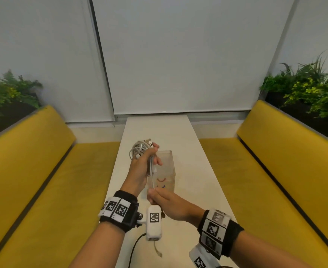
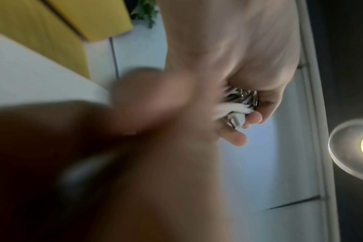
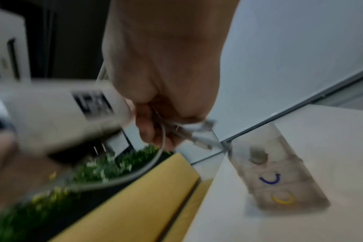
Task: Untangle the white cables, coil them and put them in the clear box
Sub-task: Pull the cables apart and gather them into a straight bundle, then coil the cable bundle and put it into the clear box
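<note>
Holding: the left hand [image 1: 140, 169] is raised above the white table [image 1: 198, 171], fingers curled round a bundle of white cables [image 1: 140, 149] whose loops stick out past the fingertips on the far side.
Left hand pose: palm turned toward the right, forearm angled up from the near edge of the table, a black wristband with square printed markers [image 1: 118, 208] at the wrist.
Left wrist view: blurred; curled fingers [image 2: 238, 139] close over white strands and metal plug ends [image 2: 244, 98].
Right hand: the right hand [image 1: 169, 205] sits lower and nearer than the left hand, thumb and fingers pinched together on a single white strand [image 1: 152, 180] that runs up to the bundle.
Right wrist view: blurred; the fingers [image 3: 151, 129] close on white cable with plug ends [image 3: 201, 135] showing past them, and a loop of cable [image 3: 147, 165] hangs below.
Loose end: a short cable tail with a plug [image 1: 158, 252] dangles below the white camera housing [image 1: 154, 222] at the left wrist.
Clear box: the clear box [image 1: 169, 171] stands on the table just right of the left hand and beyond the right hand, with red and blue curved marks on its near wall; whether any cable lies inside cannot be told.
Table: long, narrow and white, running away from the hands to the pale window blinds [image 1: 178, 55].
Room: yellow benches [image 1: 33, 161] flank the table on both sides, with green plants [image 1: 310, 89] behind their backrests.
</note>
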Demonstrator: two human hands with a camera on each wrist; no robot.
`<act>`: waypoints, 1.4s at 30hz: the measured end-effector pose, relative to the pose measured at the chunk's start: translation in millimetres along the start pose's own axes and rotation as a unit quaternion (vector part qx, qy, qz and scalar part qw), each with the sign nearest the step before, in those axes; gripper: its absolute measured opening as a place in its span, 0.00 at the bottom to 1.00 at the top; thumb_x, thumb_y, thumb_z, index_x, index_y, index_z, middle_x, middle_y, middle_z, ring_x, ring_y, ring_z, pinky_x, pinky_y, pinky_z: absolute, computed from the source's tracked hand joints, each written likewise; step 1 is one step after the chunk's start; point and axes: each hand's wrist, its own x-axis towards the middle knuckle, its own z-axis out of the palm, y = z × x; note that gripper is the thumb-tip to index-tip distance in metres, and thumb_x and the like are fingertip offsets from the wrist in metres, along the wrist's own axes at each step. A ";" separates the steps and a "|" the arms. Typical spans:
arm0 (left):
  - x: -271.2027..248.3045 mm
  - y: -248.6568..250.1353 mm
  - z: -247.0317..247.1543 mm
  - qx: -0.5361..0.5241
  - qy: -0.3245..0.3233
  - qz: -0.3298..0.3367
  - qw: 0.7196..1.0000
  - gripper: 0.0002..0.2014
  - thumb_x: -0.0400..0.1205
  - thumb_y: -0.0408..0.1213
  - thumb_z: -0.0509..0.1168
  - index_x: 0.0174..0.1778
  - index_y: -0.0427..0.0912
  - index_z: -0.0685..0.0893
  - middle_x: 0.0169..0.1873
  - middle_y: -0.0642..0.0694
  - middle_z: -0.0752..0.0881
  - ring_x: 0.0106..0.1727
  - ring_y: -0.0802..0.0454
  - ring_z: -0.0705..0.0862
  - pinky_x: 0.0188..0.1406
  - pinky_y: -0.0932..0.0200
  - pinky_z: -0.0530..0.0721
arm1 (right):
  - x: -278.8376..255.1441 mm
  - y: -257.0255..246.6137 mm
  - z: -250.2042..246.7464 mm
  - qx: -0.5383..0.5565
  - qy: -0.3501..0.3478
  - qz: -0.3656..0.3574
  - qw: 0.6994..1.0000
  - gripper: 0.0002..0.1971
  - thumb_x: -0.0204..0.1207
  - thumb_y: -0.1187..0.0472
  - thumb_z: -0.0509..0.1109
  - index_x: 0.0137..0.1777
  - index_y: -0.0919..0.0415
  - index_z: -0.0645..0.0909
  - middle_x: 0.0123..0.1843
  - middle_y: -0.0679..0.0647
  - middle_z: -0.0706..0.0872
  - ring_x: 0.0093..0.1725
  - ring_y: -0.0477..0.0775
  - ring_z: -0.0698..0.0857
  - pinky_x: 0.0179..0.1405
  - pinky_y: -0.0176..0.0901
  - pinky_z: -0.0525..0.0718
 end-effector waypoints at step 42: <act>-30.2 -34.9 16.5 0.604 -0.343 0.013 0.720 0.12 0.72 0.43 0.71 0.50 0.45 0.90 0.45 0.48 0.90 0.45 0.50 0.86 0.46 0.52 0.88 | 8.8 14.6 -53.5 -0.243 0.178 0.134 0.944 0.23 0.90 0.48 0.46 0.60 0.65 0.76 0.57 0.64 0.87 0.54 0.62 0.86 0.55 0.53 0.84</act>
